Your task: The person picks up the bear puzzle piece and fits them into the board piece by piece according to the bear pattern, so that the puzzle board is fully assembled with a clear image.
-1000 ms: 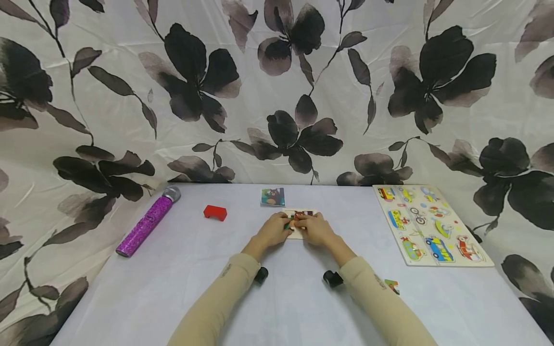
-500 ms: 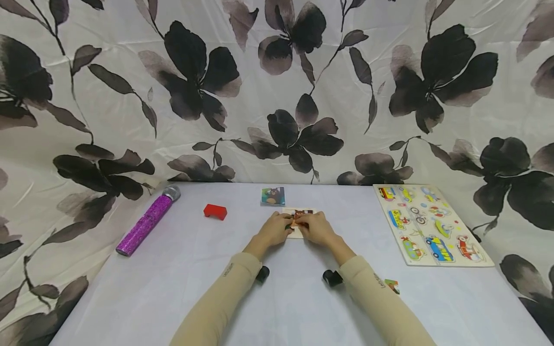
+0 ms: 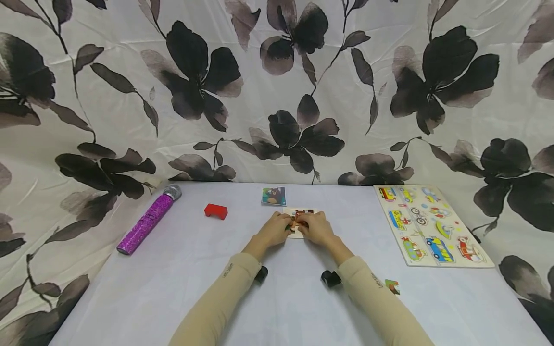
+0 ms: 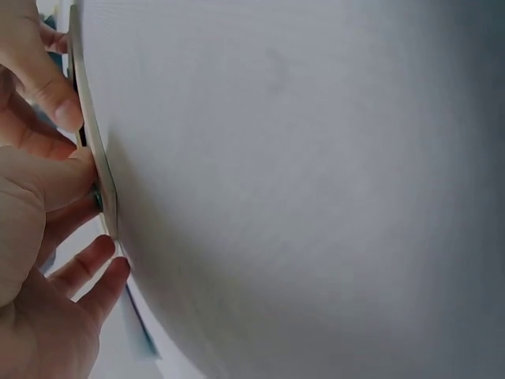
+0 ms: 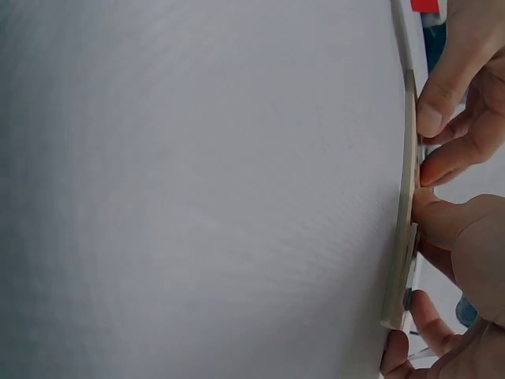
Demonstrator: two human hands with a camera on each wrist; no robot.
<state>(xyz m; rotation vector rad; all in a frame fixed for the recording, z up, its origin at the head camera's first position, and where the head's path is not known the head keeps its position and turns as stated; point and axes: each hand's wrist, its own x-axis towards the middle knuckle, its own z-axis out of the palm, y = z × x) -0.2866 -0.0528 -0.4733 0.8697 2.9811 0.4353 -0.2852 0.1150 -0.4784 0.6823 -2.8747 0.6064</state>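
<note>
A small pale wooden puzzle board (image 3: 296,235) with brown picture parts lies on the table between both hands. My left hand (image 3: 275,229) is on its left side, thumb and fingers bent at a puzzle piece. From the right, my right hand (image 3: 317,228) pinches at a piece in the board, its fingertips close to the left ones. In the left wrist view the board (image 4: 92,130) shows only as a thin edge. A raised puzzle piece (image 5: 413,246) shows under the right hand in the right wrist view. The fingers hide most of the picture.
Behind the board lies a bear picture card (image 3: 273,196). To the left are a red block (image 3: 215,211) and a purple glitter microphone (image 3: 149,221). A vehicle puzzle board (image 3: 433,228) lies at right. One loose puzzle piece (image 3: 392,287) rests by the right sleeve.
The fingers have shifted slightly on the board, and the green bit seen at the left fingertips is now mostly covered. Both hands stay in the same place.
</note>
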